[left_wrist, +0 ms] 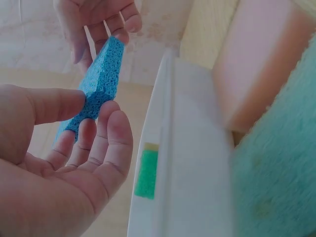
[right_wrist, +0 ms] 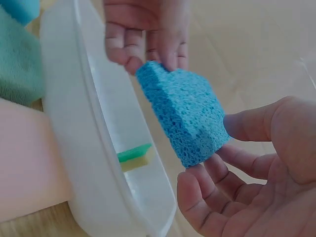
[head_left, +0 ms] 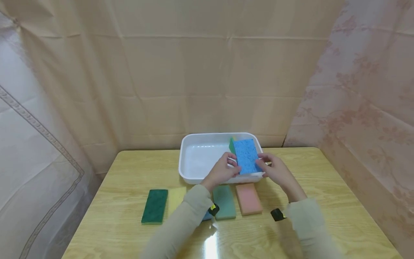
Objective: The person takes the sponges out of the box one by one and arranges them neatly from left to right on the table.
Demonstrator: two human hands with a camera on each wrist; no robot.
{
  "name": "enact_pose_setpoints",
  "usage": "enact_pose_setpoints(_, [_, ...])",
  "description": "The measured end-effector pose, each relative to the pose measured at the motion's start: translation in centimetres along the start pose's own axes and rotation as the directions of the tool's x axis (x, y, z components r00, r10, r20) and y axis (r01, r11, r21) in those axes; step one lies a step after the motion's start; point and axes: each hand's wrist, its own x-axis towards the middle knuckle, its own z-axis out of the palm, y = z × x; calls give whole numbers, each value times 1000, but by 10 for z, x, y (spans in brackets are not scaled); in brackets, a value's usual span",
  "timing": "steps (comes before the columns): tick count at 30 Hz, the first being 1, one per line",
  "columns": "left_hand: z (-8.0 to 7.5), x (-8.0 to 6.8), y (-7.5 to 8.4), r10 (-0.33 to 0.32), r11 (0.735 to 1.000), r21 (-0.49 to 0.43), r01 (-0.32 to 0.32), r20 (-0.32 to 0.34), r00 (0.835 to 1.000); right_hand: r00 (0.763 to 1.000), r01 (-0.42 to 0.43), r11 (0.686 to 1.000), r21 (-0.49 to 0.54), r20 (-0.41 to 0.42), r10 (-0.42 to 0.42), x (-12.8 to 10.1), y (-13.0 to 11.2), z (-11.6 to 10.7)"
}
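A bright blue porous sponge [head_left: 247, 156] is held up, tilted, over the right part of a white rectangular tub [head_left: 194, 180]. My left hand [head_left: 224, 168] pinches its left edge between thumb and fingers, plain in the left wrist view. On the opposite edge my right hand [head_left: 275, 171] pinches it, the thumb [right_wrist: 252, 122] on one face and fingertips on the other. Inside the tub a green-and-yellow sponge [right_wrist: 136, 157] stands near the right end, partly hidden behind the blue one in the head view.
In front of the tub lie a dark green pad [head_left: 155, 206], a pale yellow sponge [head_left: 176, 198], a blue piece [head_left: 207, 216] mostly under the left sleeve, a grey-green sponge [head_left: 224, 203] and a pink sponge [head_left: 249, 199]. Beige cloth [head_left: 207, 72] hangs behind the wooden table [head_left: 129, 169].
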Motion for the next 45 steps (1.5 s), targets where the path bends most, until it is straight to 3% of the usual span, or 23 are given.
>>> enact_pose_setpoints(8, [17, -12, -4, 63, 998, -19, -63, 6, 998, 998, -20, 999, 33, -57, 22, -20, 8, 2])
enact_pose_setpoints(15, [34, -17, -9, 31, 1000, -3, -31, 16, 999, 991, -70, 997, 31, -109, 73, -39, 13, 0])
enact_pose_setpoints(21, [48, -21, -14, 61, 998, -38, -60, 41, 997, 987, -75, 997, 28, -142, 78, -52, 22, -2])
enact_pose_setpoints(33, [72, -30, -9, 3, 998, -66, 6, 138, 990, 954, -196, 977, 87, -215, 210, -80, 37, -8])
enact_pose_setpoints(42, [87, -35, -14, -21, 1000, 7, 20, 145, 989, 929, -285, 948, 140, -203, 309, -98, 55, -9])
enact_pose_setpoints(45, [91, -36, -16, -24, 999, -25, 28, 151, 988, 923, -307, 940, 146, -195, 332, -102, 60, -6])
